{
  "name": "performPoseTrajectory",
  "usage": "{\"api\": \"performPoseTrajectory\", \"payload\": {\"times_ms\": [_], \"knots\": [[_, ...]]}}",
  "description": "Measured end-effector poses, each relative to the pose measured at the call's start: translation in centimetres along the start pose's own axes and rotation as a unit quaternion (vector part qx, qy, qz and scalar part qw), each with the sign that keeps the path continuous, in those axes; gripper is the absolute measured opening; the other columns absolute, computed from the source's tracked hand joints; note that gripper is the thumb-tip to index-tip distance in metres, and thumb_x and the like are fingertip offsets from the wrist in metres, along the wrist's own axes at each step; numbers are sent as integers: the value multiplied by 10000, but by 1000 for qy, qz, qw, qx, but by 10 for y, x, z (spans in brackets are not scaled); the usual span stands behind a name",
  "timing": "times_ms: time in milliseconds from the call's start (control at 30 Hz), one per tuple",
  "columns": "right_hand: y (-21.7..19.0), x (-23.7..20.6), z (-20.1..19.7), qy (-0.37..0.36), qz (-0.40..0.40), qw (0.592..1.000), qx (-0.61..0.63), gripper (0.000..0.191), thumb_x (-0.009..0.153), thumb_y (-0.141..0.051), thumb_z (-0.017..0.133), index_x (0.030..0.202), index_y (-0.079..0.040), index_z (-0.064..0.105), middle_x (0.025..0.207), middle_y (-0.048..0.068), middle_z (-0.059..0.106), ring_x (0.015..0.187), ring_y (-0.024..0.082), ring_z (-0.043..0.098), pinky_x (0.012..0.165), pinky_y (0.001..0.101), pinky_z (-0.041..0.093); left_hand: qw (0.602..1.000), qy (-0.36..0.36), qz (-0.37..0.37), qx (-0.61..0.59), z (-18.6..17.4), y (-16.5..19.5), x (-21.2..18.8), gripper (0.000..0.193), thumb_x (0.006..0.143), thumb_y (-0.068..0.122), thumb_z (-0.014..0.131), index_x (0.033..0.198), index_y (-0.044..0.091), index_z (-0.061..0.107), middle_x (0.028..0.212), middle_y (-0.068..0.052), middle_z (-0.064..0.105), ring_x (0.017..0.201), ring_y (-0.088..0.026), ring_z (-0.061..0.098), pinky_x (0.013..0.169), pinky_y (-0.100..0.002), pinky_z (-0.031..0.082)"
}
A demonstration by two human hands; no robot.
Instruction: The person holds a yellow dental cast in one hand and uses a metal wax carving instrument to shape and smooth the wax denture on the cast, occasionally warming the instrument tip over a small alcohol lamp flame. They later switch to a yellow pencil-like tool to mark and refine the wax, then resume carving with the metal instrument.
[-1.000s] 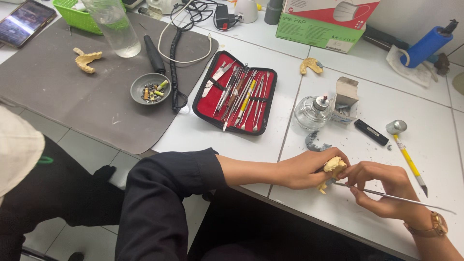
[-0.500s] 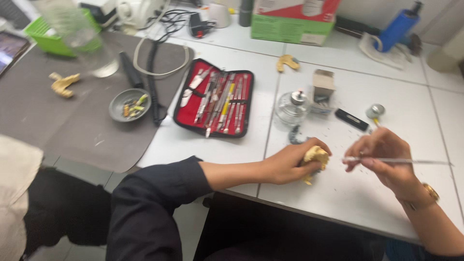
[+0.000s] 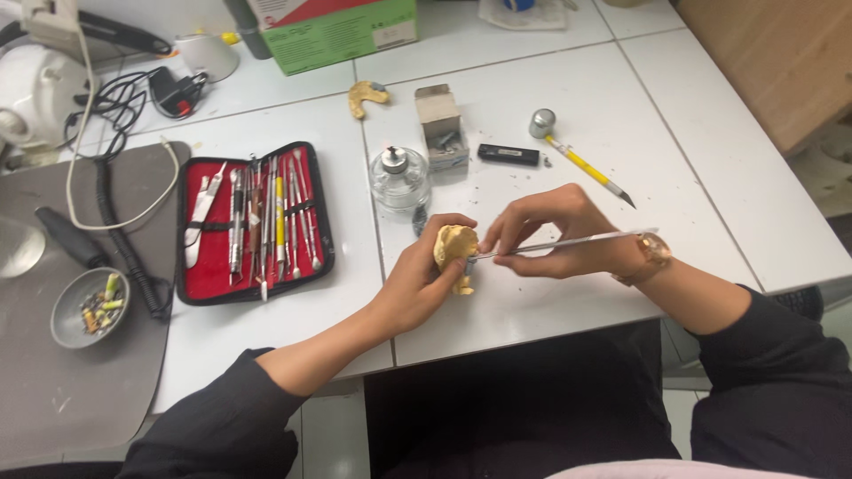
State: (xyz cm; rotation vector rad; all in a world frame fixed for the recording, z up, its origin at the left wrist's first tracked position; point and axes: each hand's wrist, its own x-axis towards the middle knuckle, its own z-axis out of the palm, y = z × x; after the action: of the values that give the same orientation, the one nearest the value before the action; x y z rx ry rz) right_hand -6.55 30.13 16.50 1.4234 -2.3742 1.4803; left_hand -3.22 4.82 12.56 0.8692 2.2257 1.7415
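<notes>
A yellowish plaster tooth model (image 3: 455, 246) is held upright in the closed left hand (image 3: 417, 282), just above the near edge of a white tiled table (image 3: 710, 160). A thin metal tool (image 3: 568, 242) is pinched in the right hand (image 3: 550, 232); its long axis lies level, left to right, and its tip is touching the model's right side. Just behind the model a small glass burner (image 3: 399, 177) is seen, with a black lighter (image 3: 508, 154) and a yellow-handled knife (image 3: 581, 164) further right. A red case of instruments (image 3: 253, 222) lies open to the left.
</notes>
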Motion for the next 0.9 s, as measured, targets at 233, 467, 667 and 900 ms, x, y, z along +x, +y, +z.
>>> {"api": "performPoseTrajectory", "payload": {"times_ms": [233, 467, 667, 900], "knots": [[0, -3, 16, 11, -96, 984, -152, 179, 787, -54, 795, 747, -89, 624, 952, 26, 765, 837, 146, 778, 650, 235, 613, 1000, 5, 6, 14, 2, 1, 1, 400, 1017, 31, 464, 1407, 102, 414, 1049, -119, 652, 919, -200, 653, 830, -349, 530], [6, -6, 22, -17, -151, 967, -205, 192, 792, -29, 816, 747, -63, 633, 980, 66, 767, 675, 123, 732, 552, 227, 599, 999, -4, -21, 24, 3, 4, 0, 339, 1061, 72, 426, 1397, 107, 398, 1008, -122, 644, 864, -207, 640, 790, -362, 518], [9, -6, 25, -16, -160, 967, -198, 220, 773, -8, 804, 717, -55, 597, 976, 92, 767, 654, 126, 724, 528, 232, 591, 1000, -7, -17, 11, 2, -1, 1, 335, 1066, 74, 424, 1399, 98, 392, 1038, -123, 641, 907, -199, 646, 832, -363, 517], [9, -7, 25, -13, -162, 968, -193, 229, 777, -14, 805, 723, -47, 585, 985, 111, 762, 689, 143, 731, 573, 242, 606, 999, -8, -37, -12, 2, -7, 1, 361, 1055, 83, 439, 1412, 92, 388, 1059, -128, 644, 947, -195, 641, 854, -366, 515]]}}
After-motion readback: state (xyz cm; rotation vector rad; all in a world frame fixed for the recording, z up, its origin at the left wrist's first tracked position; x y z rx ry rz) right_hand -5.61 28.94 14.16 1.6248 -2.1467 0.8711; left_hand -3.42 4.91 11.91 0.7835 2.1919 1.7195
